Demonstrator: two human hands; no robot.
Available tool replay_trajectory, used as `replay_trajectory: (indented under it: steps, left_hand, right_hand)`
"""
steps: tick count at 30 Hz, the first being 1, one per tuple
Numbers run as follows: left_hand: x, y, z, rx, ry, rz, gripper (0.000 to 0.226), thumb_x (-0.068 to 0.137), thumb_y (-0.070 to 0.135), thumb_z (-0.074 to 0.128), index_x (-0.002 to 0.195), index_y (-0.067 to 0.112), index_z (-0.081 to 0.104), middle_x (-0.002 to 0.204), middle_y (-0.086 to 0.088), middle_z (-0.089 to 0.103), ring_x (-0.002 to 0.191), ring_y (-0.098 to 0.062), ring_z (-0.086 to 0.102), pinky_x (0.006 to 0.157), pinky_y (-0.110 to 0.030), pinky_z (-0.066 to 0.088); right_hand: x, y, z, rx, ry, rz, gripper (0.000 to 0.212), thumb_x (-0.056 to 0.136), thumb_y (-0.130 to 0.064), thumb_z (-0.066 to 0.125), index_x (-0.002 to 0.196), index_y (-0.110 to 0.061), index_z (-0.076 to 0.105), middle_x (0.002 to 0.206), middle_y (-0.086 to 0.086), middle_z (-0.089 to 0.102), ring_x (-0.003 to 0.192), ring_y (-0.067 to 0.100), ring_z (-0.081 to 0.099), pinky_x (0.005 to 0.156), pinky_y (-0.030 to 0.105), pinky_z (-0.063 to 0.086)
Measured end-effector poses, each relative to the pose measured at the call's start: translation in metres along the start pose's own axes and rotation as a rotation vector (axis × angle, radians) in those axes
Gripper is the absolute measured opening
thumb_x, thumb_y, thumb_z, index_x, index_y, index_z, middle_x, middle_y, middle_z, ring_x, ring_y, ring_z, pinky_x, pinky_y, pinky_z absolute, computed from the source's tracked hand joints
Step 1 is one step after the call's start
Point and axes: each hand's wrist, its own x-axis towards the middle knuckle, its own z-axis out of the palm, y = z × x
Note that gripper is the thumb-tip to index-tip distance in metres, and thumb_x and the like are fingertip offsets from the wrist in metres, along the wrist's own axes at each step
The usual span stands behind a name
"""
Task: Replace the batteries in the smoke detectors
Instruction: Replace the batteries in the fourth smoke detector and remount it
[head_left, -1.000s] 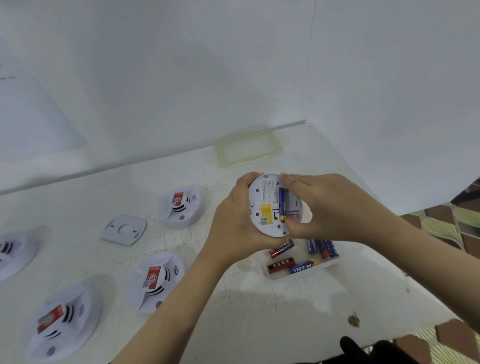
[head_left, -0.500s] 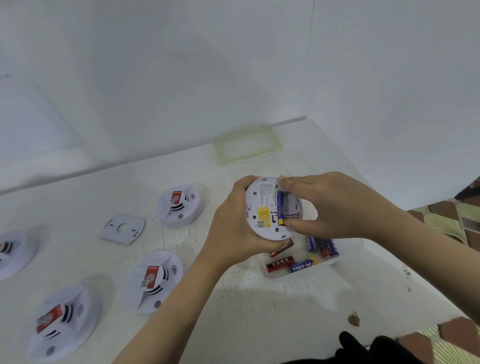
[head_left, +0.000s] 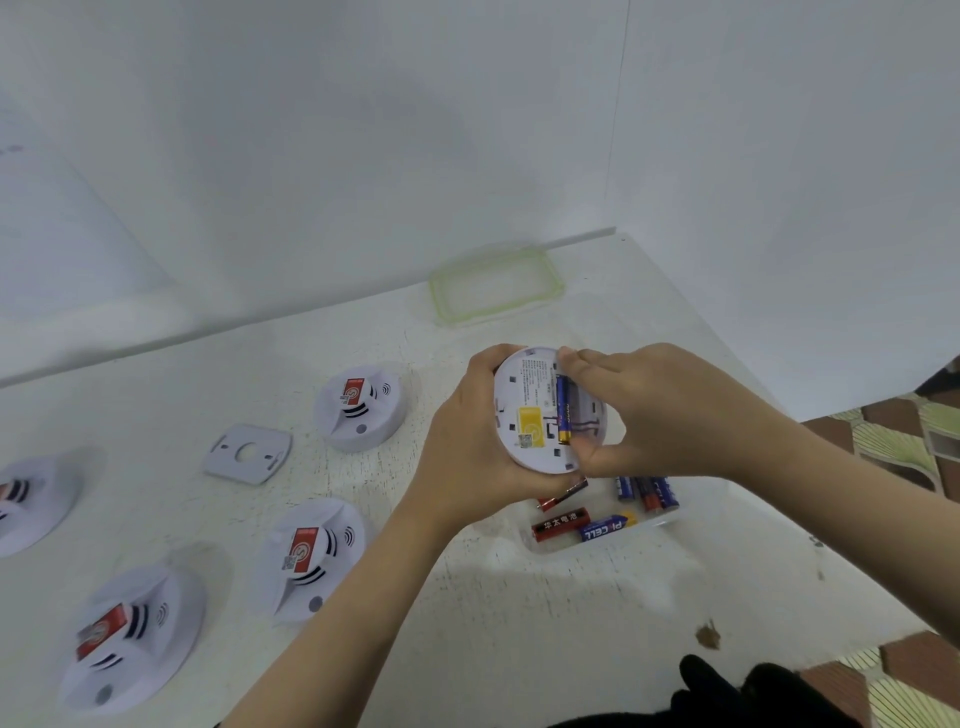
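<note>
My left hand (head_left: 462, 441) grips a white round smoke detector (head_left: 530, 410) held back side up above the table, its yellow label showing. A blue and gold battery (head_left: 564, 410) lies in the detector's battery bay. My right hand (head_left: 660, 410) pinches that battery end to end, forefinger at its top and thumb at its bottom. Just below the hands stands a clear plastic box (head_left: 670, 519) with several loose red and blue batteries (head_left: 602, 526).
Several more smoke detectors lie face up on the white table (head_left: 519, 623): one (head_left: 361, 408) at the middle, one (head_left: 311, 558) nearer, one (head_left: 130, 634) at front left, one (head_left: 26, 501) at the left edge. A loose mounting plate (head_left: 248, 453) and a green-rimmed lid (head_left: 496, 285) lie nearby.
Both hands and the detector have shifted slightly left and up. The right hand's fingers have closed tighter around the battery in the bay.
</note>
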Motion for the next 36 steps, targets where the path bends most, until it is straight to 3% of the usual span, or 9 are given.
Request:
replay_trajectory:
  steps: [4,7,15,21,24,27,29,32,36]
  left_hand:
    - [-0.002,-0.002,-0.001,-0.014,-0.014,0.014,0.091,0.051,0.049,0.082,0.126,0.033,0.033,0.116,0.025,0.051,0.105,0.001,0.056,0.081,-0.022,0.053]
    - [-0.003,-0.001,0.0,-0.019,-0.016,0.011,0.09,0.051,0.051,0.08,0.125,0.035,0.031,0.116,0.025,0.05,0.105,0.001,0.055,0.081,-0.021,0.052]
    - [-0.003,-0.001,0.005,-0.018,0.012,0.001,0.083,0.054,0.047,0.08,0.118,0.049,0.027,0.115,0.019,0.052,0.104,0.0,0.056,0.08,-0.014,0.049]
    - [-0.004,-0.001,0.006,-0.064,0.02,0.001,0.089,0.05,0.041,0.086,0.114,0.063,0.027,0.118,0.01,0.055,0.105,-0.004,0.059,0.082,-0.019,0.051]
    - [-0.006,-0.002,0.006,-0.109,0.022,-0.032,0.09,0.049,0.04,0.087,0.118,0.054,0.031,0.118,0.009,0.056,0.105,-0.006,0.061,0.083,-0.024,0.054]
    - [-0.007,-0.005,0.004,-0.166,0.032,-0.065,0.088,0.048,0.04,0.086,0.119,0.04,0.034,0.112,0.018,0.058,0.103,-0.006,0.062,0.083,-0.027,0.055]
    - [-0.008,-0.005,0.003,-0.18,0.036,-0.07,0.089,0.048,0.037,0.088,0.12,0.038,0.035,0.113,0.022,0.057,0.104,-0.006,0.062,0.083,-0.027,0.055]
    - [-0.01,-0.004,0.001,-0.185,0.039,-0.065,0.089,0.049,0.035,0.088,0.12,0.038,0.035,0.113,0.024,0.056,0.105,-0.006,0.061,0.084,-0.027,0.054]
    - [-0.009,-0.002,-0.002,-0.169,0.027,-0.045,0.088,0.049,0.038,0.087,0.12,0.039,0.035,0.114,0.023,0.055,0.106,-0.006,0.061,0.083,-0.029,0.055]
  right_hand:
    - [-0.001,0.002,-0.003,0.004,0.014,-0.018,0.072,0.074,-0.053,0.047,0.115,0.004,0.063,0.086,0.006,0.074,0.042,0.013,0.049,0.04,0.019,0.035]
    - [-0.001,0.003,0.0,-0.005,0.028,-0.033,0.072,0.075,-0.052,0.045,0.113,0.006,0.063,0.084,0.009,0.073,0.043,0.01,0.031,0.039,0.019,0.031]
    - [0.0,0.002,0.007,-0.056,0.036,-0.079,0.07,0.074,-0.048,0.041,0.106,0.009,0.066,0.079,0.014,0.071,0.049,0.009,0.023,0.043,0.017,0.025]
    - [0.0,0.005,0.009,-0.051,0.03,-0.057,0.052,0.079,-0.031,0.039,0.099,0.007,0.069,0.074,0.015,0.07,0.036,0.017,0.038,0.036,0.02,0.033]
    - [0.001,0.005,0.006,-0.024,0.008,-0.041,0.048,0.081,-0.03,0.04,0.101,0.003,0.069,0.076,0.013,0.071,0.037,0.016,0.04,0.036,0.022,0.037]
    - [-0.003,0.002,0.003,0.041,0.008,-0.033,0.057,0.081,-0.046,0.047,0.11,-0.002,0.068,0.092,0.011,0.073,0.045,0.009,0.047,0.046,0.018,0.046]
    - [-0.006,0.004,0.006,0.123,0.042,-0.003,0.062,0.078,-0.054,0.054,0.117,-0.007,0.065,0.107,0.011,0.071,0.073,0.012,0.068,0.065,0.017,0.05]
    - [-0.007,0.007,0.011,0.367,0.05,0.117,0.066,0.071,-0.054,0.064,0.123,-0.013,0.062,0.121,0.003,0.064,0.117,0.013,0.057,0.09,0.023,0.047]
    - [-0.008,0.004,0.007,0.319,0.065,0.088,0.065,0.074,-0.055,0.063,0.12,-0.01,0.063,0.11,0.004,0.07,0.107,0.014,0.064,0.079,0.025,0.054]
